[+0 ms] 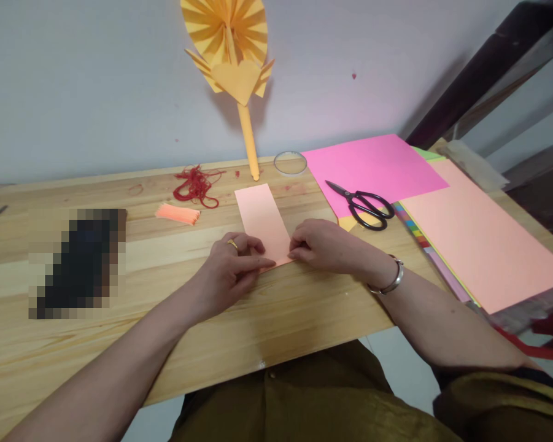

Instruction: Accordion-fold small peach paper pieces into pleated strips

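Peach paper strip (263, 212) lies on the table (322, 313), extending beyond the fingers (255, 264); left hand (232, 267) and right hand (324, 245) grip its near edge, apparently to steady it. Scissors (348, 194) rest beyond, rightward.

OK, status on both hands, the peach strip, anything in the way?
Left hand and right hand at near edge of peach strip. Far end uncovered. Nothing seen in the way; scissors apart, off right.
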`<action>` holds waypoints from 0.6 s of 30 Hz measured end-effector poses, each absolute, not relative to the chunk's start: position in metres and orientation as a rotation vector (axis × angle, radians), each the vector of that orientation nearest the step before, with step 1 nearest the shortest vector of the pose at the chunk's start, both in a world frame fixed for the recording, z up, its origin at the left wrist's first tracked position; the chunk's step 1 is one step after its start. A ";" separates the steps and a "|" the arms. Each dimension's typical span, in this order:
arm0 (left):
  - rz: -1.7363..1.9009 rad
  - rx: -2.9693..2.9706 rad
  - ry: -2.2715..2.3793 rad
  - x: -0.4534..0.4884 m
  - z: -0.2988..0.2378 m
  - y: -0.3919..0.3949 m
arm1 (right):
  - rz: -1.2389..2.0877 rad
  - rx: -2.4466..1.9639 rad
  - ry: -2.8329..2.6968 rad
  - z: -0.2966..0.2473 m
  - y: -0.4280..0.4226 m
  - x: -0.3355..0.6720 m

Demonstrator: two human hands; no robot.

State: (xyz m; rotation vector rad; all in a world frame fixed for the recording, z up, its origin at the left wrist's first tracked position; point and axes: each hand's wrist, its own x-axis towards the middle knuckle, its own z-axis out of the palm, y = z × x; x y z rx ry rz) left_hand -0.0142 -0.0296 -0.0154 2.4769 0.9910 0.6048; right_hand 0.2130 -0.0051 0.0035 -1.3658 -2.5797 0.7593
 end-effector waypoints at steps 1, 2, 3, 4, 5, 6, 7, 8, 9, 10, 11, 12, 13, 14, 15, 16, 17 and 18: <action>0.609 2.477 0.993 -0.014 -0.015 -0.030 | 0.786 -1.363 -2.584 0.005 -0.005 0.214; 0.610 2.479 0.995 -0.014 -0.015 -0.030 | 0.804 -1.361 -2.586 0.006 -0.004 0.214; 0.607 2.481 0.996 -0.014 -0.016 -0.030 | 0.815 -1.358 -2.588 0.007 -0.004 0.215; 0.601 2.482 0.995 -0.014 -0.016 -0.030 | 0.821 -1.348 -2.591 0.008 -0.004 0.216; 0.593 2.482 0.994 -0.014 -0.016 -0.030 | 0.822 -1.336 -2.592 0.008 -0.003 0.216; 0.594 2.480 0.996 -0.014 -0.016 -0.030 | 0.821 -1.323 -2.590 0.008 -0.003 0.217; 0.596 2.480 0.996 -0.014 -0.017 -0.029 | 0.820 -1.314 -2.588 0.007 -0.003 0.217; 0.602 2.480 0.994 -0.015 -0.017 -0.029 | 0.821 -1.307 -2.587 0.007 -0.002 0.217; 0.605 2.481 0.990 -0.015 -0.017 -0.029 | 0.822 -1.303 -2.587 0.006 -0.002 0.217; 0.604 2.483 0.989 -0.015 -0.017 -0.029 | 0.822 -1.301 -2.587 0.005 -0.002 0.217; 0.597 2.484 0.991 -0.015 -0.017 -0.029 | 0.822 -1.298 -2.590 0.005 -0.002 0.217; 0.588 2.485 0.995 -0.015 -0.017 -0.028 | 0.823 -1.293 -2.594 0.005 -0.002 0.218; 0.578 2.486 0.998 -0.015 -0.017 -0.028 | 0.822 -1.288 -2.598 0.004 -0.002 0.218; 0.573 2.487 1.001 -0.015 -0.017 -0.028 | 0.821 -1.285 -2.600 0.004 -0.002 0.218; 0.575 2.487 1.003 -0.015 -0.017 -0.029 | 0.822 -1.281 -2.601 0.005 -0.002 0.218; 0.577 2.488 1.000 -0.015 -0.016 -0.029 | 0.822 -1.276 -2.604 0.005 -0.002 0.218; 0.579 2.490 0.995 -0.015 -0.016 -0.029 | 0.823 -1.272 -2.605 0.005 -0.002 0.219; 0.581 2.490 0.994 -0.015 -0.016 -0.029 | 0.824 -1.268 -2.607 0.005 -0.002 0.219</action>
